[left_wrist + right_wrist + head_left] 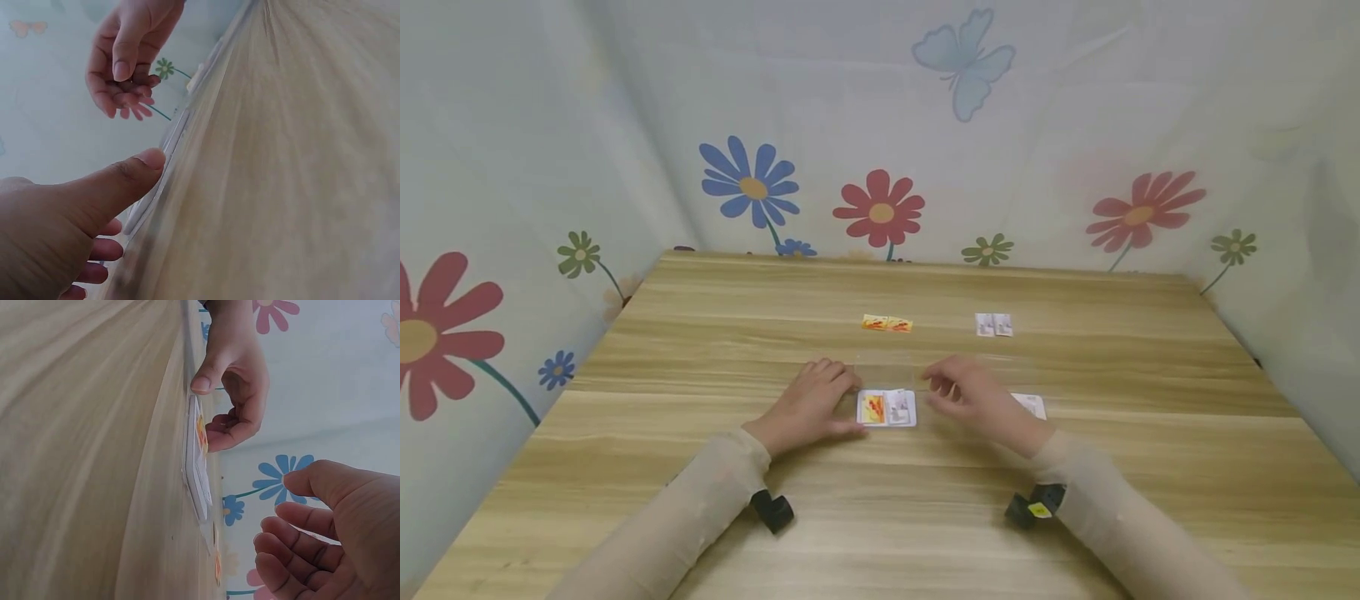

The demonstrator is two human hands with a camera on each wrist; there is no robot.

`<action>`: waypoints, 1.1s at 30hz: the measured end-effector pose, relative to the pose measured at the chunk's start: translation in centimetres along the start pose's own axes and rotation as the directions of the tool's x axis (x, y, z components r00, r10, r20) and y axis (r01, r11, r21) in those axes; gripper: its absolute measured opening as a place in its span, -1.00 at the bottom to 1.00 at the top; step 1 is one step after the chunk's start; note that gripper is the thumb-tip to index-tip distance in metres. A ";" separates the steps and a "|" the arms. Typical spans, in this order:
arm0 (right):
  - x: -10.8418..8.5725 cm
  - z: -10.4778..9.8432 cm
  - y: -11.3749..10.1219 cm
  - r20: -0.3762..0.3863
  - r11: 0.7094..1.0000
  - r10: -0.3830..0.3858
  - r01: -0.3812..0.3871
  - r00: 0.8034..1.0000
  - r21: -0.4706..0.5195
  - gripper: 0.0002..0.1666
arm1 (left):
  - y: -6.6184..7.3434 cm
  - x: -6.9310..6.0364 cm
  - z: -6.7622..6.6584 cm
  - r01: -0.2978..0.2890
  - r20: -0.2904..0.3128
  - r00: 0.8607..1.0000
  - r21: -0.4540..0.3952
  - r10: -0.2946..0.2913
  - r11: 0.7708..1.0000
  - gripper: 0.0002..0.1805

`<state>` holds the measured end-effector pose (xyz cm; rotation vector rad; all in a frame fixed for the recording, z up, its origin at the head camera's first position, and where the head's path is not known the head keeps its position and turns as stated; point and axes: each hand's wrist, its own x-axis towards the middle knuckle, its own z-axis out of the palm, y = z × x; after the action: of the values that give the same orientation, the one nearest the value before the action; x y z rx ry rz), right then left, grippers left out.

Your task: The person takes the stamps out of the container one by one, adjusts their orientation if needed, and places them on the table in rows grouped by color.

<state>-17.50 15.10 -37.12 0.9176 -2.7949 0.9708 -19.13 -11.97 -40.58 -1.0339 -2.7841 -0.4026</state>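
A small white case (pixel 887 421) with its clear lid (pixel 883 370) raised lies in front of me, holding an orange-yellow packet (pixel 873 408) on the left and a whitish packet (pixel 898 407) on the right. At its left side rests my left hand (pixel 812 404), thumb by the near corner and fingers beside the lid. In the right wrist view that thumb touches or nearly touches the edge of the case (pixel 197 465). My right hand (pixel 973 400) hovers just right of the case, fingers loosely bent, with nothing visible in them.
Partly behind my right forearm lies another white case (pixel 1032 406). Farther back on the wooden table (pixel 880 517) are two orange-yellow packets (pixel 887 323) side by side and two whitish packets (pixel 994 325) to their right. A flower-printed curtain (pixel 820 100) borders the table.
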 end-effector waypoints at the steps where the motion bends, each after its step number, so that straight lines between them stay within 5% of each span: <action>1: 0.1 0.1 -0.1 0.007 1.000 0.003 -0.003 1.000 0.009 -0.67 | 0.0 0.0 0.0 -0.001 -0.001 1.000 -0.001 0.001 1.000 -0.34; 33: 2.2 2.0 -2.0 0.118 0.998 0.057 -0.055 0.991 -0.026 -0.68 | -0.1 -0.2 0.3 0.017 -0.032 0.999 -0.050 -0.018 0.999 -0.39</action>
<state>-17.89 11.56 -37.08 0.9289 -2.9390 0.9183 -19.05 -12.02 -40.96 -1.0048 -2.7692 -0.4886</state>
